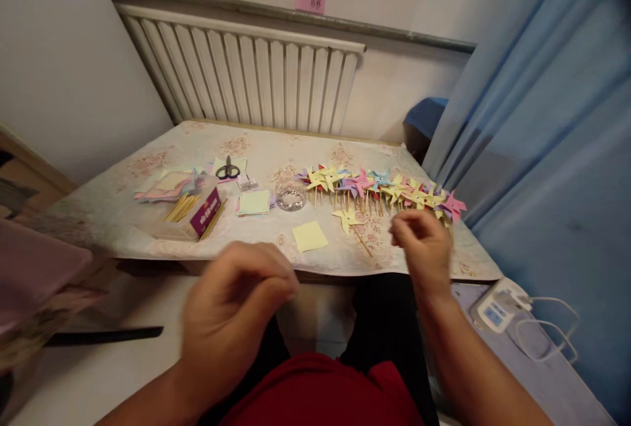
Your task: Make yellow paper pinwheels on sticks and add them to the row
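Note:
My left hand [236,314] hangs in front of the table's near edge, its fingers curled and pressed together; whether anything small is inside is hidden. My right hand [421,242] is curled too, over the right front of the table, blurred at the fingertips. Just left of it lies a yellow pinwheel [348,219] on a thin stick. A yellow paper square [309,236] lies flat between the hands, farther back. Behind, many colored pinwheels [362,181] lie in a row. A clear round dish [290,196] with small shiny pieces stands left of them.
A box of sticks [183,212], paper stack [254,202], black scissors [227,169] and loose colored papers [170,184] occupy the table's left. A radiator [246,74] stands behind. At right are a blue curtain [537,117] and a white device [499,307] with a cable.

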`<state>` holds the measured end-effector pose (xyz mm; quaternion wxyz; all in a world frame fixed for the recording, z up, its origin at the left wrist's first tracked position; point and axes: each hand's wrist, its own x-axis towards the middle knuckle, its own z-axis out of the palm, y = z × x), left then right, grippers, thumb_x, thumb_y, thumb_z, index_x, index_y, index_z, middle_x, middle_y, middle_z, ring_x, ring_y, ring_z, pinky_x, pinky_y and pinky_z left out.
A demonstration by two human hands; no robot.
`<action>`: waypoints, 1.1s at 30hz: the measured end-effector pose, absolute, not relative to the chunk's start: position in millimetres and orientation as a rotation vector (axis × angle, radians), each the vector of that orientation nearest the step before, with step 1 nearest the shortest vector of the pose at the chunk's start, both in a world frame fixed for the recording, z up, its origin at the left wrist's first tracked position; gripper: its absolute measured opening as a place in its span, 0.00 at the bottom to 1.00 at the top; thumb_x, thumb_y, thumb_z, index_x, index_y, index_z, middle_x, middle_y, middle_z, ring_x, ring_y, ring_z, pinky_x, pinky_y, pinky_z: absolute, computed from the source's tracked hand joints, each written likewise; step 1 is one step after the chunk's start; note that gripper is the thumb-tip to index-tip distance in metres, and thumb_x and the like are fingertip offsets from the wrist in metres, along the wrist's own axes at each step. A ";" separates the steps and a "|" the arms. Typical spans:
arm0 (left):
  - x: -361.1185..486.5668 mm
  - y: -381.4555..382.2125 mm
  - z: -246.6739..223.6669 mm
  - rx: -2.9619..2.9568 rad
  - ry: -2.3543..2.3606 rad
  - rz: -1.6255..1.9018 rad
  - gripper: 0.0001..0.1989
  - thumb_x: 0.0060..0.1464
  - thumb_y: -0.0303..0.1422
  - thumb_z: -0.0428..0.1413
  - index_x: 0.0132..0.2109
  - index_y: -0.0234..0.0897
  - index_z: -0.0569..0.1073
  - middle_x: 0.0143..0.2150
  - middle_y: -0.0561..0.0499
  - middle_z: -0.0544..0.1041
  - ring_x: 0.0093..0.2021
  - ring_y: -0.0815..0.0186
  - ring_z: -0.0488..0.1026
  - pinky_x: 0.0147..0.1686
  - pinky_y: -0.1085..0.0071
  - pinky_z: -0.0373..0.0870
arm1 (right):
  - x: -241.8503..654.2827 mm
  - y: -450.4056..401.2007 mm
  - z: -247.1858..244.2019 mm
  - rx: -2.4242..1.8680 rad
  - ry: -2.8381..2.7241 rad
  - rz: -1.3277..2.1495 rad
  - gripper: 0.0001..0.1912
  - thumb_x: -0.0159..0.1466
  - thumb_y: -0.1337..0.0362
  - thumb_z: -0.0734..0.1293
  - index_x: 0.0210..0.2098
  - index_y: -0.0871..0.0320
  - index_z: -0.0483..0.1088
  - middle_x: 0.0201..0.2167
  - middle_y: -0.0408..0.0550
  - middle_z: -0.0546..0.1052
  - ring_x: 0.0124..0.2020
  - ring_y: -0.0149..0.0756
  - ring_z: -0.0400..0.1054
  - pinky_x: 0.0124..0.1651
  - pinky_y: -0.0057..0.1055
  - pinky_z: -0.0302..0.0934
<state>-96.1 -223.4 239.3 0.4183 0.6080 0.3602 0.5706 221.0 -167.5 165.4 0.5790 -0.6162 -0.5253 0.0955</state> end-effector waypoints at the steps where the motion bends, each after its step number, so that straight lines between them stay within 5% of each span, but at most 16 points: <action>1: -87.1 -210.1 232.7 1.559 0.955 1.304 0.08 0.54 0.38 0.61 0.31 0.40 0.73 0.27 0.52 0.74 0.29 0.66 0.69 0.31 0.68 0.67 | 226.5 -158.2 149.8 -1.541 -1.239 0.268 0.11 0.62 0.56 0.67 0.35 0.59 0.75 0.25 0.43 0.75 0.25 0.33 0.69 0.31 0.30 0.65; 4: -74.5 -183.6 193.4 1.577 1.101 0.873 0.10 0.51 0.39 0.59 0.28 0.38 0.71 0.24 0.54 0.70 0.27 0.68 0.65 0.29 0.71 0.62 | 246.1 -132.5 94.0 -1.958 -1.269 0.312 0.08 0.58 0.61 0.66 0.25 0.57 0.72 0.21 0.43 0.73 0.26 0.35 0.67 0.34 0.30 0.60; 12: -78.5 -177.0 93.6 1.415 1.198 0.659 0.10 0.49 0.40 0.55 0.28 0.39 0.68 0.25 0.53 0.70 0.28 0.66 0.65 0.30 0.70 0.60 | 253.2 -107.7 23.6 -2.429 -1.483 0.260 0.11 0.66 0.61 0.63 0.41 0.59 0.75 0.38 0.53 0.80 0.41 0.40 0.72 0.40 0.30 0.57; 19: -72.5 -182.0 81.9 1.377 1.193 0.608 0.10 0.49 0.40 0.56 0.28 0.39 0.68 0.26 0.53 0.71 0.28 0.66 0.67 0.31 0.70 0.61 | 244.9 -100.6 18.2 -2.488 -1.468 0.275 0.12 0.65 0.69 0.60 0.38 0.61 0.76 0.39 0.59 0.80 0.41 0.41 0.73 0.38 0.31 0.56; 33: -54.1 -152.6 96.4 1.131 1.138 0.718 0.14 0.43 0.42 0.63 0.29 0.36 0.71 0.26 0.52 0.74 0.26 0.69 0.67 0.31 0.71 0.63 | 206.7 -171.3 47.5 -1.914 -1.414 0.364 0.07 0.57 0.61 0.62 0.25 0.55 0.68 0.22 0.44 0.73 0.25 0.36 0.66 0.33 0.31 0.57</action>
